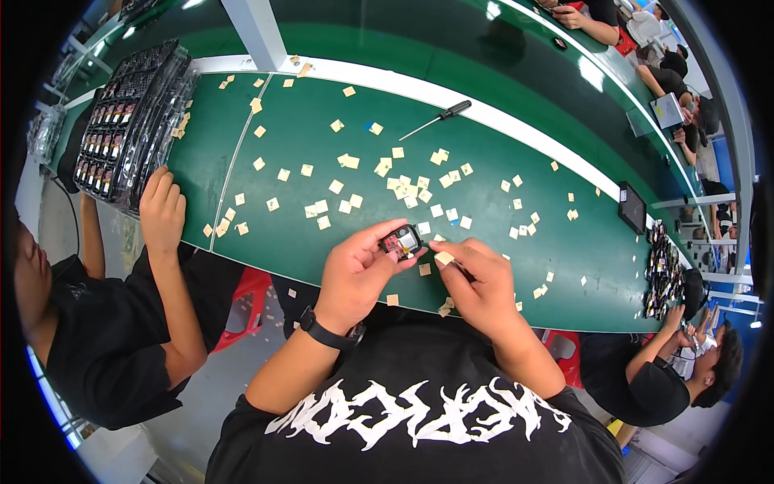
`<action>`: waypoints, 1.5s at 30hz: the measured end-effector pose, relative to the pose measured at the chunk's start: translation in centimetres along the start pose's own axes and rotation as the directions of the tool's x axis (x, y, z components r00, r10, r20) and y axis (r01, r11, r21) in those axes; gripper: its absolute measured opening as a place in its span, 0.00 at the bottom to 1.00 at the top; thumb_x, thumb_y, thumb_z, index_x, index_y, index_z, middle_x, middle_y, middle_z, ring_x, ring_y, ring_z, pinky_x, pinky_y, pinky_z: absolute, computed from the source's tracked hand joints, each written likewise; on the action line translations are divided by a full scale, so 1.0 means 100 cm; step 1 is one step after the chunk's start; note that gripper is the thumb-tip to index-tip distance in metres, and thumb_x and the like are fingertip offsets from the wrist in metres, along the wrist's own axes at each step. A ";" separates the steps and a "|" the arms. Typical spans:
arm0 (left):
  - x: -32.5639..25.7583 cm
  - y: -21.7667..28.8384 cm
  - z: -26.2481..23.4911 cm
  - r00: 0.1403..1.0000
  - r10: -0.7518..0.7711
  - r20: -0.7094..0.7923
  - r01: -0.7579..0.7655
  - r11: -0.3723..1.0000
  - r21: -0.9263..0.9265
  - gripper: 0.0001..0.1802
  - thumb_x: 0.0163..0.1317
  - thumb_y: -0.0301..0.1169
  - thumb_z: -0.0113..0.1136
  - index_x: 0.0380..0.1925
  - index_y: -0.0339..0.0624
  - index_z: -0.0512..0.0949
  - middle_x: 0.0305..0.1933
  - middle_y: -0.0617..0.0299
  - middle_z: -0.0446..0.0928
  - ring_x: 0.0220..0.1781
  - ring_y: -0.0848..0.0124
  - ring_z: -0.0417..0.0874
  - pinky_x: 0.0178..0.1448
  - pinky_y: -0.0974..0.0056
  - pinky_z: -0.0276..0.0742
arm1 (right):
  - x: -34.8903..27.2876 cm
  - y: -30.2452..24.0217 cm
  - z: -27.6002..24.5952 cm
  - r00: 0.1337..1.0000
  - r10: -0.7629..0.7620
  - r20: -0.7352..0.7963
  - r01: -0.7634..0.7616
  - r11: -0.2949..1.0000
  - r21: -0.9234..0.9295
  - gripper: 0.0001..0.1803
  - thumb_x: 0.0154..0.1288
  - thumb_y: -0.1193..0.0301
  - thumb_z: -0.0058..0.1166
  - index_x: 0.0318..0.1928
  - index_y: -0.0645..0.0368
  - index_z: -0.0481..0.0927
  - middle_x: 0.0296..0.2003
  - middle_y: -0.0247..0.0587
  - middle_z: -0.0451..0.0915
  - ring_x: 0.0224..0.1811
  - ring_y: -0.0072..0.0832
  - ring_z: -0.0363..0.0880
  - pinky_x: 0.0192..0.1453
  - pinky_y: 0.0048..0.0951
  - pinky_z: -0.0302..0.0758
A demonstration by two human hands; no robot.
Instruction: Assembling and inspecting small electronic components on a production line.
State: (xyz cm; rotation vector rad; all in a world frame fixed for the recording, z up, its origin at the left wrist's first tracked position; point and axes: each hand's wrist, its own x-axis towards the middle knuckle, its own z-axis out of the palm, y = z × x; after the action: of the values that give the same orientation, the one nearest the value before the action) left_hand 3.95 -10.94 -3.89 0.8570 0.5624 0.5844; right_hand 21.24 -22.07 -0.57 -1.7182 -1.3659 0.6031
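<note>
My left hand (355, 266) grips a small black device housing (401, 241), its fingers and thumb around the edge. The housing faces up, and red and silver parts show inside it. Just to the right, my right hand (480, 286) is closed in a pinch, with a small cream square (444, 258) at its fingertips. A thin dark shape lies between those fingers, too hidden to name. The square is apart from the housing. Many similar cream squares (407, 189) are scattered over the green table (306, 250) beyond both hands.
A screwdriver (435, 121) lies toward the table's far edge. Black trays of parts (133, 121) are stacked at left, beside a co-worker's hand (164, 206). At right are a black box (632, 207), a pile of dark parts (661, 266) and another co-worker (661, 375).
</note>
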 end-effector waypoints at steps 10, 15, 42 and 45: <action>-0.003 -0.007 -0.004 0.993 0.048 0.105 -0.053 0.997 0.048 0.26 0.69 0.13 0.47 0.69 0.28 0.69 0.60 0.51 0.79 0.60 0.66 0.84 0.67 0.60 0.82 | 0.009 0.009 0.003 0.987 -0.157 -0.023 0.156 0.986 -0.060 0.16 0.59 0.81 0.66 0.48 0.55 0.88 0.33 0.36 0.80 0.29 0.30 0.80 0.32 0.31 0.76; -0.005 -0.008 -0.002 0.989 0.079 0.126 -0.103 0.975 0.199 0.28 0.66 0.09 0.47 0.68 0.29 0.72 0.58 0.57 0.80 0.58 0.71 0.83 0.66 0.61 0.81 | 0.009 0.013 0.008 0.981 -0.192 -0.020 0.188 0.976 -0.112 0.14 0.59 0.79 0.68 0.46 0.54 0.88 0.32 0.36 0.80 0.29 0.31 0.80 0.32 0.31 0.76; -0.007 -0.010 0.010 0.994 0.095 -0.059 -0.085 0.986 0.147 0.18 0.72 0.18 0.57 0.60 0.25 0.74 0.50 0.54 0.83 0.50 0.70 0.86 0.57 0.64 0.85 | 0.011 -0.006 -0.006 0.963 0.251 0.101 -0.262 0.956 0.128 0.09 0.73 0.70 0.61 0.42 0.65 0.86 0.31 0.39 0.81 0.33 0.23 0.77 0.38 0.28 0.73; -0.005 -0.017 0.005 0.994 0.084 -0.066 -0.076 0.990 0.119 0.16 0.72 0.18 0.59 0.57 0.26 0.75 0.48 0.54 0.83 0.48 0.68 0.87 0.56 0.65 0.84 | -0.005 0.005 -0.025 0.923 0.385 0.004 -0.381 0.912 0.153 0.11 0.74 0.70 0.60 0.45 0.66 0.86 0.31 0.35 0.82 0.34 0.20 0.77 0.39 0.24 0.73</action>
State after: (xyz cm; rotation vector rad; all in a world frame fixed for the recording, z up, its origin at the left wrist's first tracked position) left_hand 4.34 -12.47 -4.94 0.9749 0.6338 0.6623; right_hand 23.32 -23.38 0.26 -1.8743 -0.9380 0.8750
